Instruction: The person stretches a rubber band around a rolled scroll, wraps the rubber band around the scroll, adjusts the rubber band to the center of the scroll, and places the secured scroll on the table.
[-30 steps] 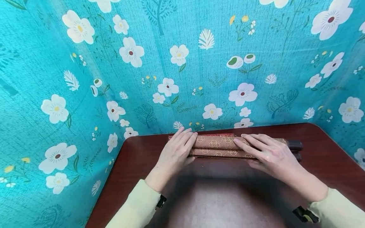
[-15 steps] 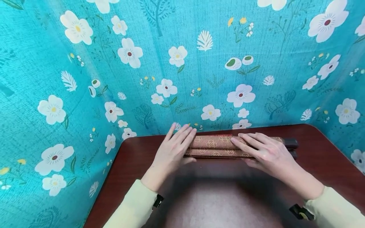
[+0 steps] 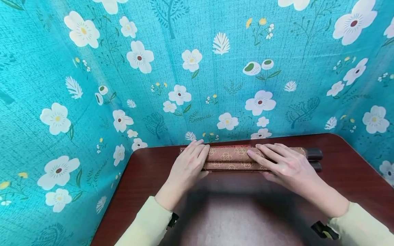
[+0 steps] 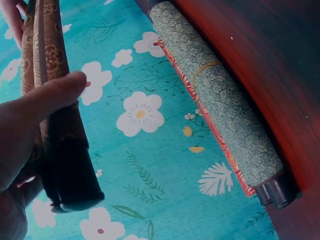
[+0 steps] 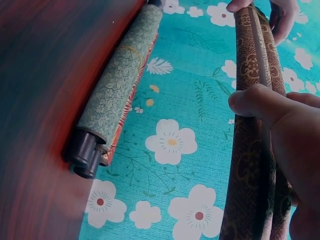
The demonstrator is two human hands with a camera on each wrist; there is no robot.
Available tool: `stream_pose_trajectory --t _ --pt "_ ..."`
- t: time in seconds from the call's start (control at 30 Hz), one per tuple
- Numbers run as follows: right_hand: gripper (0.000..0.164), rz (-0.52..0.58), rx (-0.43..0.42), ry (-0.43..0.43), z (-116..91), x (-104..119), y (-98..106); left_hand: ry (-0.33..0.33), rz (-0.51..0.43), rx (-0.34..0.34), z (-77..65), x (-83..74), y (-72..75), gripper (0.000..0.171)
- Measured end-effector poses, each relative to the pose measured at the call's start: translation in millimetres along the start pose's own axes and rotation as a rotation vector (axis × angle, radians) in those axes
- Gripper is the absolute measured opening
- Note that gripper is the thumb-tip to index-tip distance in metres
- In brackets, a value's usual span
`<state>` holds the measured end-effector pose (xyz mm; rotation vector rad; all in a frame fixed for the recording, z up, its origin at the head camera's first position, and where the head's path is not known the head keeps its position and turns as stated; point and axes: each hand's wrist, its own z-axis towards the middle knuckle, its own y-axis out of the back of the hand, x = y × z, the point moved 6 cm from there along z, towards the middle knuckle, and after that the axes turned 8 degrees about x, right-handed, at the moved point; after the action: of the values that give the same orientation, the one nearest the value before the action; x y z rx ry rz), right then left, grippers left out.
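A hanging scroll (image 3: pixel 227 155) in brown brocade with gold flower motifs is rolled into two parallel rolls, with dark end knobs (image 3: pixel 314 154) on the right. My left hand (image 3: pixel 188 164) grips its left end, fingers over the top and thumb on the near side. Farther right, my right hand (image 3: pixel 287 165) holds it the same way. The left wrist view shows the left thumb (image 4: pixel 55 97) across the rolls near a dark knob (image 4: pixel 80 185). In the right wrist view the right thumb (image 5: pixel 252 100) presses on the brocade.
A second scroll (image 4: pixel 215 95), grey-green with a red patterned edge and a yellowish tie, lies by the border of the dark red wooden table (image 3: pixel 147 171). Its dark knobs (image 5: pixel 85 155) show in the right wrist view. A turquoise floral cloth (image 3: pixel 215 85) hangs behind and at the sides.
Half a second ago my left fingers were raised and spread higher; now they lie closer over the scroll's left end. The right hand keeps its hold. Scroll and hands appear slightly farther left than at first.
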<state>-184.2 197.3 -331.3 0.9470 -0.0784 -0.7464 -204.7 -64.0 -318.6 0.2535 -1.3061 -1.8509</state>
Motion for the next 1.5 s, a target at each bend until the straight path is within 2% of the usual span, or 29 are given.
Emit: stream_pose_trajectory --t 0.17,0.27,0.3,0.37,0.43,0.47,0.57,0.63,0.7,0.8,0.97,1.2,1.37,1.5 --pt "0.06 0.004 -0.01 0.007 0 3 -1 -0.046 -0.057 -0.001 -1.1 0.7 -1.6 0.089" --pt "0.049 0.014 -0.008 0.016 0 5 -3 -0.082 -0.085 -0.001 0.5 -0.9 -1.6 0.09" --pt "0.051 0.015 0.003 0.015 0 5 -4 -0.089 -0.093 0.0 1.0 -1.2 -2.2 0.09" --pt "0.068 0.016 0.029 0.013 1 4 -7 -0.087 -0.092 0.004 1.1 -0.2 -3.6 0.092" --pt "0.087 0.021 0.058 0.005 1 3 -8 -0.065 -0.078 0.017 -0.8 2.4 -4.7 0.096" --pt "0.089 0.023 0.065 0.001 0 2 -9 -0.052 -0.067 0.025 -2.1 4.0 -5.1 0.098" --pt "0.062 0.021 0.04 -0.006 -1 0 -7 -0.003 -0.03 0.033 -6.1 8.6 -4.0 0.103" --pt "0.052 0.019 -0.009 -0.002 -1 -1 -5 0.018 -0.004 0.029 -7.9 10.2 -2.9 0.102" --pt "0.057 0.014 -0.057 0.006 -1 -2 -3 0.027 0.023 0.019 -8.2 9.8 -2.2 0.098" --pt "0.052 0.011 -0.104 0.029 -1 -1 -1 0.016 0.05 -0.001 -6.2 5.8 -3.3 0.091" --pt "0.052 0.013 -0.115 0.03 -1 0 0 0.004 0.043 -0.042 -2.0 -1.0 -3.6 0.083" --pt "0.05 0.012 -0.111 0.037 6 5 2 -0.036 -0.005 -0.055 4.0 -8.6 1.0 0.087" --pt "0.048 0.004 -0.12 0.025 8 2 3 -0.016 -0.006 -0.057 5.7 -5.4 5.4 0.092" --pt "0.047 -0.004 -0.118 0.027 8 -2 2 0.03 0.017 -0.045 3.2 1.1 6.7 0.101"
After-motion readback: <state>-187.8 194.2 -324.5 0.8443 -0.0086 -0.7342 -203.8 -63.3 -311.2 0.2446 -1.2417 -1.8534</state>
